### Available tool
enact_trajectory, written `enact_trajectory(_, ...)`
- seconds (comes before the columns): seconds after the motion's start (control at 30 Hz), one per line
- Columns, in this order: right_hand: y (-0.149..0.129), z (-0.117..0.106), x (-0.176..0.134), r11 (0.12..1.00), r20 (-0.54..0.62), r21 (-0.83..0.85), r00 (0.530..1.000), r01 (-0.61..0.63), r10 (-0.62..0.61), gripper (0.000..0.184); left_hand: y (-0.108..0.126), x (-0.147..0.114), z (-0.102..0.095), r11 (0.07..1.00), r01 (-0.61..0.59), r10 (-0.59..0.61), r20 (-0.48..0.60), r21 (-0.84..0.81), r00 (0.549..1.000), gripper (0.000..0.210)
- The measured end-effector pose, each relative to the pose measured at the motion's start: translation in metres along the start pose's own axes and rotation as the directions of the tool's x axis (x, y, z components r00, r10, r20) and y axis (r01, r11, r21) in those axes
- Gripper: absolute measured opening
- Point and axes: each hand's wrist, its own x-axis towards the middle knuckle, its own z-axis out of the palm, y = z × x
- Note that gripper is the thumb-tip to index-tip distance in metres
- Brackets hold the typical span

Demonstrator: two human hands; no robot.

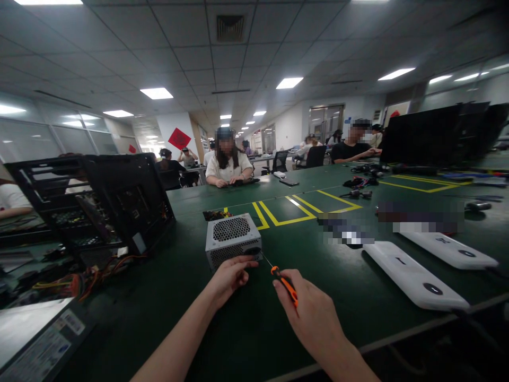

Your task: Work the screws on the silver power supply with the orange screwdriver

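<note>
From far off, I see the grey metal box [233,237] right of the black case [129,212], its holed top on. My right hand [309,305] holds a screwdriver [287,284] pointing at the box. My left hand [229,277] curls beside it; I can't tell its grip, or whether any screws are out.

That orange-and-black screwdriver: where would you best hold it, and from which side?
Probably by its thick handle, coming from the near right, as the right hand does. The handle slants that way, while the thin shaft points away, toward the grey metal box.
</note>
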Motion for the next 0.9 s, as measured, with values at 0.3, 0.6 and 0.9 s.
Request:
enact_trajectory(0.3,-0.002,-0.005,0.004,0.970,0.149,-0.080,0.965,0.230,-0.217,0.019,0.000,-0.002,0.000,1.000,-0.023,0.023,0.019,0.006,1.000,0.027)
enact_trajectory(0.6,0.004,-0.006,0.004,0.982,0.155,-0.117,0.980,0.146,-0.127,0.021,0.006,-0.007,0.005,1.000,-0.007,0.007,-0.016,-0.003,1.000,0.026)
enact_trajectory(0.9,0.005,-0.014,0.011,0.997,0.230,-0.001,0.971,-0.074,0.072,0.021,0.006,-0.007,0.008,1.000,0.002,-0.003,-0.059,-0.017,0.998,0.025)
